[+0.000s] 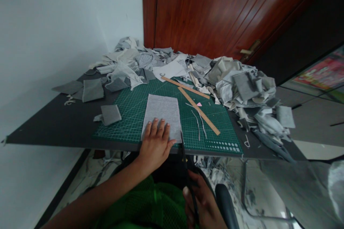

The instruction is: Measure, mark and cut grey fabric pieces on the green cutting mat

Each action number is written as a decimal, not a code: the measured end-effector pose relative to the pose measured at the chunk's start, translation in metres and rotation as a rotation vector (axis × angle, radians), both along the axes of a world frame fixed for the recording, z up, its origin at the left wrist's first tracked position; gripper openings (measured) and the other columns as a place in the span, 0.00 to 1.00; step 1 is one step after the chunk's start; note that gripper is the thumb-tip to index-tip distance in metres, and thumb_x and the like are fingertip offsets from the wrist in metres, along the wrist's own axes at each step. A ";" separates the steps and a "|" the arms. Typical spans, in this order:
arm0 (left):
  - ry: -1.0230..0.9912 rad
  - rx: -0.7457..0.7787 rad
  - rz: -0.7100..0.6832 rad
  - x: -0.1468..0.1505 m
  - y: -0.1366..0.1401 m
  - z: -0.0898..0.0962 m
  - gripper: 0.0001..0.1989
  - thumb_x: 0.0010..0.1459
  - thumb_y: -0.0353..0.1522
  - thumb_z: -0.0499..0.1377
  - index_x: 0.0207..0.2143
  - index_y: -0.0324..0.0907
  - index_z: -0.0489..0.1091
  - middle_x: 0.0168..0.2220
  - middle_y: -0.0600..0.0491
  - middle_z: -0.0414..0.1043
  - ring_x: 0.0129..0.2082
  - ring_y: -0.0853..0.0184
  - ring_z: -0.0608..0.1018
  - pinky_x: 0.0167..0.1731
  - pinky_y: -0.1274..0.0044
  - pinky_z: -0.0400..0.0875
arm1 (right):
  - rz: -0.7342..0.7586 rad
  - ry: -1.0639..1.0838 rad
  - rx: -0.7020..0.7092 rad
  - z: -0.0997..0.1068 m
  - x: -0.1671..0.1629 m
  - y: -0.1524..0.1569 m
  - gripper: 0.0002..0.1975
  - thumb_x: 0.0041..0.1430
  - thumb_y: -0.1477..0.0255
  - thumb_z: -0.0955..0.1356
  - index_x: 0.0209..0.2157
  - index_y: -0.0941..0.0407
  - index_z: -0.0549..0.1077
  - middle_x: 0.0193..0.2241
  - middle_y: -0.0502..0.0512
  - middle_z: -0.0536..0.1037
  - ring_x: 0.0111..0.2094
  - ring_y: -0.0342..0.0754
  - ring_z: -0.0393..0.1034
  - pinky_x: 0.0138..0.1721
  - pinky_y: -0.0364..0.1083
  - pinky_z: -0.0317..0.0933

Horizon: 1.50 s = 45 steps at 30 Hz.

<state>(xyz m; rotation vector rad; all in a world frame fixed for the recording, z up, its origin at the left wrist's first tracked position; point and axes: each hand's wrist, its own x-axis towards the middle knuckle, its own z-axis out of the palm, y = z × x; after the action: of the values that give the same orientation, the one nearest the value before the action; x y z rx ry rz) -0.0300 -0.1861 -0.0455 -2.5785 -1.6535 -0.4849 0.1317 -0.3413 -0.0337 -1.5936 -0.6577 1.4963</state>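
A light grey rectangular piece of fabric (162, 109) lies flat on the green cutting mat (129, 132). Pressed flat on its lower part is my left hand (156, 143), fingers spread. My right hand (200, 196) grips the dark handles of a pair of scissors (184, 155) below the table's front edge. The blades point away from me, with their tips at the fabric's lower right edge. How far apart the blades are, I cannot tell. Thin cut strips (199, 125) of fabric rest on the mat to the right.
Two wooden rulers (201, 112) (185, 87) lie on the mat, beside a small pink piece (199, 104). Heaps of grey fabric scraps (228, 75) line the table's back and right. Folded grey pieces (111, 114) sit at left. A chair armrest (225, 204) stands near my right arm.
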 end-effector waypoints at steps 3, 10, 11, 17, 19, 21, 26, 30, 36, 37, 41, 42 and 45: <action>0.007 0.001 0.004 0.000 0.000 0.001 0.29 0.71 0.42 0.53 0.66 0.33 0.67 0.70 0.36 0.61 0.72 0.39 0.59 0.70 0.51 0.51 | 0.016 0.025 0.018 0.000 0.002 0.001 0.40 0.52 0.42 0.74 0.58 0.52 0.68 0.21 0.44 0.72 0.14 0.38 0.55 0.14 0.38 0.51; -0.004 0.009 -0.027 0.000 -0.004 0.007 0.28 0.70 0.45 0.55 0.64 0.37 0.70 0.67 0.39 0.67 0.69 0.40 0.63 0.67 0.52 0.57 | -0.002 0.135 -0.018 0.007 0.021 0.001 0.39 0.47 0.43 0.78 0.52 0.53 0.72 0.21 0.40 0.67 0.14 0.34 0.55 0.16 0.37 0.48; -0.005 0.009 -0.033 0.001 -0.005 0.008 0.29 0.69 0.46 0.55 0.64 0.38 0.71 0.66 0.39 0.67 0.68 0.40 0.64 0.66 0.51 0.59 | -0.011 0.151 -0.026 0.008 0.023 0.000 0.39 0.46 0.43 0.78 0.52 0.53 0.72 0.21 0.40 0.67 0.14 0.34 0.54 0.17 0.37 0.48; -0.027 -0.015 -0.094 -0.003 0.002 0.022 0.25 0.70 0.47 0.56 0.58 0.42 0.75 0.60 0.40 0.72 0.60 0.43 0.70 0.53 0.53 0.68 | -0.095 0.232 -0.105 0.012 0.028 0.002 0.42 0.42 0.46 0.81 0.54 0.51 0.69 0.25 0.42 0.72 0.16 0.35 0.58 0.18 0.37 0.52; -0.034 -0.052 -0.128 -0.006 0.013 0.032 0.22 0.72 0.46 0.53 0.54 0.43 0.77 0.56 0.43 0.76 0.55 0.47 0.73 0.48 0.56 0.71 | -0.059 0.241 -0.083 0.012 0.028 0.008 0.42 0.43 0.45 0.81 0.53 0.52 0.69 0.24 0.41 0.71 0.16 0.36 0.58 0.17 0.37 0.53; -0.024 -0.110 -0.139 -0.010 0.029 0.040 0.23 0.74 0.44 0.48 0.46 0.42 0.79 0.47 0.45 0.79 0.50 0.51 0.76 0.46 0.59 0.72 | -0.013 0.242 -0.048 0.012 0.028 0.013 0.42 0.43 0.44 0.80 0.52 0.53 0.69 0.23 0.41 0.70 0.16 0.36 0.57 0.16 0.37 0.54; -0.023 0.036 -0.120 -0.017 0.075 0.032 0.23 0.74 0.39 0.49 0.63 0.40 0.69 0.68 0.43 0.65 0.67 0.50 0.65 0.65 0.58 0.61 | 0.009 0.260 -0.010 0.010 0.030 0.021 0.40 0.47 0.46 0.79 0.54 0.52 0.68 0.24 0.40 0.69 0.16 0.36 0.57 0.15 0.37 0.55; 0.022 -0.022 -0.059 -0.020 0.093 0.008 0.27 0.73 0.40 0.49 0.69 0.40 0.62 0.72 0.44 0.59 0.74 0.48 0.55 0.70 0.54 0.51 | 0.009 0.182 0.018 0.010 0.029 0.024 0.39 0.49 0.45 0.78 0.55 0.51 0.67 0.25 0.40 0.70 0.16 0.37 0.58 0.14 0.37 0.55; 0.039 -0.083 -0.043 -0.019 0.093 0.005 0.28 0.75 0.40 0.43 0.70 0.38 0.62 0.73 0.46 0.58 0.74 0.49 0.56 0.71 0.54 0.48 | 0.056 0.143 0.057 0.016 0.029 0.034 0.35 0.54 0.48 0.77 0.55 0.52 0.68 0.25 0.41 0.69 0.17 0.36 0.57 0.15 0.36 0.56; 0.040 -0.083 -0.044 -0.019 0.092 0.006 0.28 0.75 0.41 0.42 0.70 0.38 0.62 0.73 0.46 0.58 0.74 0.48 0.55 0.71 0.54 0.47 | 0.062 0.141 0.059 0.017 0.029 0.035 0.35 0.54 0.48 0.77 0.55 0.53 0.68 0.25 0.41 0.68 0.17 0.36 0.57 0.15 0.36 0.55; 0.016 -0.078 -0.035 -0.019 0.092 0.006 0.28 0.75 0.41 0.42 0.70 0.38 0.62 0.73 0.46 0.58 0.74 0.48 0.55 0.71 0.54 0.47 | 0.062 0.126 0.058 0.019 0.028 0.035 0.35 0.54 0.48 0.77 0.55 0.52 0.69 0.25 0.41 0.68 0.18 0.37 0.57 0.16 0.37 0.56; 0.015 -0.078 -0.034 -0.018 0.092 0.006 0.28 0.75 0.41 0.42 0.70 0.38 0.62 0.73 0.46 0.58 0.74 0.48 0.55 0.71 0.54 0.47 | 0.058 0.119 0.057 0.019 0.028 0.034 0.34 0.54 0.49 0.77 0.55 0.52 0.69 0.25 0.42 0.68 0.18 0.37 0.58 0.16 0.37 0.56; 0.020 -0.082 -0.034 -0.018 0.092 0.005 0.29 0.75 0.41 0.42 0.70 0.37 0.62 0.73 0.46 0.57 0.74 0.48 0.55 0.72 0.54 0.47 | 0.050 0.096 0.068 0.019 0.025 0.033 0.33 0.55 0.49 0.76 0.55 0.51 0.69 0.26 0.42 0.69 0.18 0.38 0.58 0.16 0.37 0.56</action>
<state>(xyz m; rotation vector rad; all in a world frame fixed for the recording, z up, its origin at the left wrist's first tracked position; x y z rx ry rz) -0.0482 -0.0939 -0.0408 -2.6640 -1.6594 -0.4003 0.1567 -0.3082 -0.0144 -1.4543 -0.6912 1.5606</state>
